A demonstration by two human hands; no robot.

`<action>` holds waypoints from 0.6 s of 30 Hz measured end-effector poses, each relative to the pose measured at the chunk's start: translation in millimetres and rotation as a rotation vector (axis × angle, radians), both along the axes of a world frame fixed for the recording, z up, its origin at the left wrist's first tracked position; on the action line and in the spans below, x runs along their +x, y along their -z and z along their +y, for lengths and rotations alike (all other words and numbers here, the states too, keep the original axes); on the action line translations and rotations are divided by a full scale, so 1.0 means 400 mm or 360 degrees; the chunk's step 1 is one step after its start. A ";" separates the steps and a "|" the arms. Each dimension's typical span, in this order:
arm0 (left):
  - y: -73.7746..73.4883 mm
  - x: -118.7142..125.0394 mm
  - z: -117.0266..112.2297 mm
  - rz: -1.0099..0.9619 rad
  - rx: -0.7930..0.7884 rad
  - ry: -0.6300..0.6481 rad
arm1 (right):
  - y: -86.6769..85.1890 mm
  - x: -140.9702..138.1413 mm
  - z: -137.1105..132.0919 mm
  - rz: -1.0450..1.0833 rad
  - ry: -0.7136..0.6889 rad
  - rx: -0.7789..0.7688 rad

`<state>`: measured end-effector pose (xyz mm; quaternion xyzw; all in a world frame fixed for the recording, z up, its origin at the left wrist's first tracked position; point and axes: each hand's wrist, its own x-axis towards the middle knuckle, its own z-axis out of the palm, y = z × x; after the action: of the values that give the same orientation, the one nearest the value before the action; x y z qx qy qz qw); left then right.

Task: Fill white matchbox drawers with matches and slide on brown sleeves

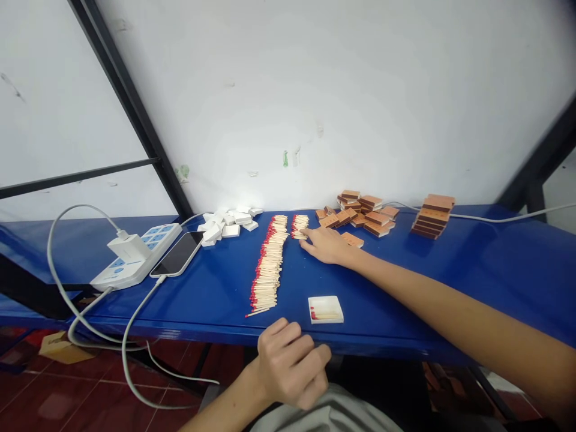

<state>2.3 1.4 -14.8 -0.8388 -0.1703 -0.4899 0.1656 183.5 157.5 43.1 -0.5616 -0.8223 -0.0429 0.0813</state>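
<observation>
Blue table (pixel 211 294) against a white wall (pixel 252 90). Right hand (pixel 327 245) near the back edge, fingers partly open, fingertips at the short row of matches (pixel 299 222); grip cannot be told. Left hand (pixel 292 363) well apart, curled into a loose fist before the front edge, palm hidden. Match tray (pixel 330 303) close to that edge, right of the long row of matches (pixel 269 264). Open room between tray and short row.

Wall (pixel 288 90), 12 o'clock: matt, scuffed. Tabletop (pixel 216 282): smooth, glossy blue. Matchsticks (pixel 269 264), 7 o'clock: pale bare wood, red tips. Tray (pixel 330 303), 5 o'clock: matt white card. Matchboxes (pixel 378 217), 3 o'clock: printed card. Power strip (pixel 139 265), 9 o'clock: smooth white plastic. Phone screen (pixel 177 253): glossy black glass. Floor (pixel 103 402), 8 o'clock: shiny red tile.
</observation>
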 end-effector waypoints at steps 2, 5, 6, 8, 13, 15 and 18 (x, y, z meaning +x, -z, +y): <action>-0.001 0.000 0.001 -0.0001 -0.0003 0.0014 | 0.005 0.002 0.002 0.0022 0.0014 0.0023; -0.001 0.000 0.002 0.0004 -0.0001 0.0020 | 0.011 0.005 0.004 0.0056 0.0011 0.0041; 0.000 0.000 0.002 0.0010 0.0000 0.0019 | 0.013 0.006 0.004 0.0070 0.0000 0.0046; 0.002 -0.001 0.003 0.0019 0.0009 0.0022 | 0.017 0.007 0.005 0.0108 -0.0051 0.0098; 0.003 -0.003 0.003 0.0028 0.0011 0.0020 | 0.030 0.010 0.017 0.0219 -0.0393 0.0418; 0.002 -0.003 0.002 0.0031 0.0008 0.0012 | 0.033 0.013 0.025 0.0256 -0.0498 0.0409; -0.001 -0.002 0.001 0.0038 -0.0006 0.0007 | 0.039 0.018 0.037 0.0305 -0.0544 0.0340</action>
<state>1.7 1.8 -14.5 -0.8452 -0.1674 -0.4799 0.1652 190.6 172.5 27.6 -0.4039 -0.8848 -0.0619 0.2241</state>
